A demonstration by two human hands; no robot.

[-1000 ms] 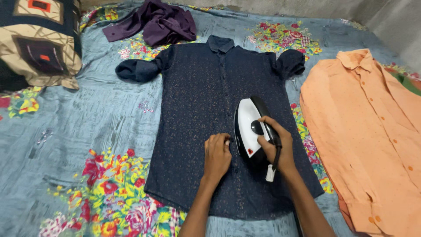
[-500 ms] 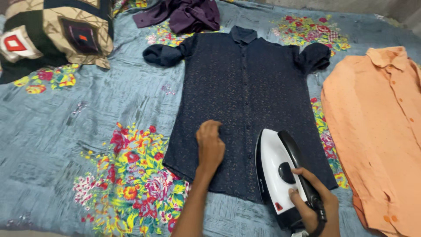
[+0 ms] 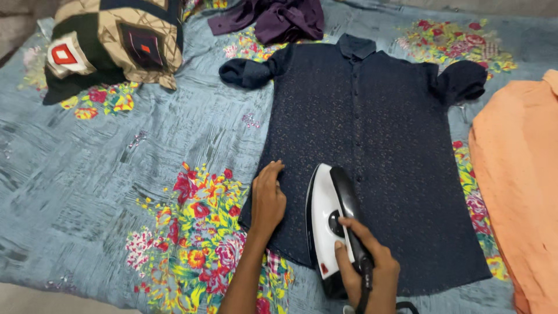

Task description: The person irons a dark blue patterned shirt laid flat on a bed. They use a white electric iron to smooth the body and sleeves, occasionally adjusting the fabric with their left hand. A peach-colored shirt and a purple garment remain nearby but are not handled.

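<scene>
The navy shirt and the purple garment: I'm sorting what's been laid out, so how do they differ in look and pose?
The navy shirt lies spread flat, collar up, sleeves out; the purple garment sits crumpled in a heap above it. The navy shirt shows a fine speckled pattern; the purple garment looks plain. The left hand presses the navy shirt's edge and the right hand holds the iron on it; nothing touches the purple garment. Both rest on the floral sheet.

Iron on shirt, pillow far left, probably another shirt right.
</scene>
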